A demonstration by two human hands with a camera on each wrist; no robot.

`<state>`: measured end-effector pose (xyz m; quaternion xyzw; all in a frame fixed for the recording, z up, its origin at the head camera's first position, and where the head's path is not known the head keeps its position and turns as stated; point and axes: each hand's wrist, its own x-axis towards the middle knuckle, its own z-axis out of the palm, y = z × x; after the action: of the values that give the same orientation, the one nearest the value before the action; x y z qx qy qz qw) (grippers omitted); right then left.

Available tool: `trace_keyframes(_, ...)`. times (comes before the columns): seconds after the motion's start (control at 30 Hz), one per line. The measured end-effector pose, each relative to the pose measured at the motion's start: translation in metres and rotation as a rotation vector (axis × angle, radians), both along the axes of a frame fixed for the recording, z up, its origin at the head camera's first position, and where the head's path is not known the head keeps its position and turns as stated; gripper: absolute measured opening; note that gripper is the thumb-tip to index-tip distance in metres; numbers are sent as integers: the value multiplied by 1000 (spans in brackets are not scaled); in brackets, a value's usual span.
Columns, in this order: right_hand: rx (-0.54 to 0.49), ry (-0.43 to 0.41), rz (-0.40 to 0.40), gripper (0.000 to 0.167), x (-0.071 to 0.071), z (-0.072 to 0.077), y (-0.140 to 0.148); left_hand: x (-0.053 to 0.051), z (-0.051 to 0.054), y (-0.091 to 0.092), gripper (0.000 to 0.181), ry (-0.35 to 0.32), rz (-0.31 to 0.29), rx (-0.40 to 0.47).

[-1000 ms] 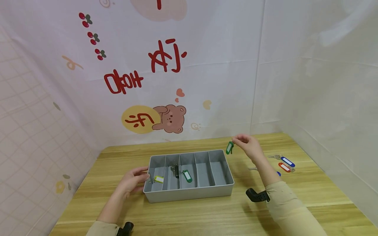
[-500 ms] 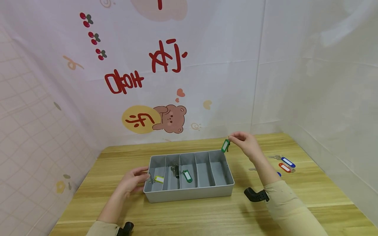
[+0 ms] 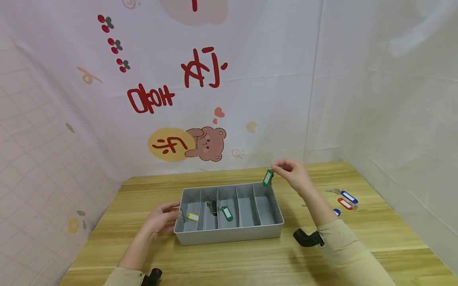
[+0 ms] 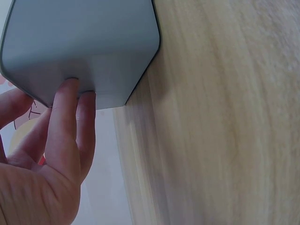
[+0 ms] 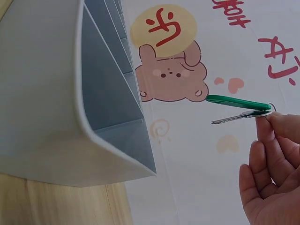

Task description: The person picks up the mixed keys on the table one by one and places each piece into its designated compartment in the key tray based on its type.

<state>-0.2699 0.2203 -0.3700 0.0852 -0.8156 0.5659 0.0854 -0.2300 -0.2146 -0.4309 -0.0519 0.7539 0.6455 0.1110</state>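
Note:
A grey divided box (image 3: pixel 229 235) sits on the table. My left hand (image 3: pixel 162 218) holds its left end, thumb at the rim; in the left wrist view, fingertips touch the outer wall (image 4: pixel 112 61). Pinched by its ring in my right hand (image 3: pixel 295 174), a key with a green tag (image 3: pixel 267 177) hangs at the rear rim of the rightmost compartment. The right wrist view shows the green tag (image 5: pixel 239 102) edge-on, with the key (image 5: pixel 232 118) below it. Inside the box lie a yellow-tagged key (image 3: pixel 192 217), a black-tagged key (image 3: pixel 214 207) and another green-tagged key (image 3: pixel 227 213), in separate compartments.
On the table right of the box lie a blue-tagged key (image 3: pixel 349 196), a red-tagged key (image 3: pixel 345 203) and another blue tag (image 3: pixel 336 212), partly hidden by the right forearm. A printed white cloth (image 3: pixel 272 99) hangs behind the wooden table (image 3: pixel 229 262).
My right hand has moved left with the green-tagged key, from beside the box to its back right corner. The left hand and box have stayed put.

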Motion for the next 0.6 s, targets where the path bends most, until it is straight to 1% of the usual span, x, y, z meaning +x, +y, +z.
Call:
trace_keyframes(0.2, 8, -7, 20, 32, 3, 1, -7, 0, 1, 1, 56, 0, 1, 7)
trace_keyframes(0.33, 20, 12, 42, 30, 5, 1, -14, 0, 0, 0, 56, 2, -1, 2)
trace_keyframes(0.47, 10, 15, 66, 28, 6, 0, -20, -2, -1, -1, 57, 11, -13, -1)
trace_keyframes(0.6, -9, 21, 89, 25, 7, 0, -27, -2, -3, -1, 57, 5, -13, -3)
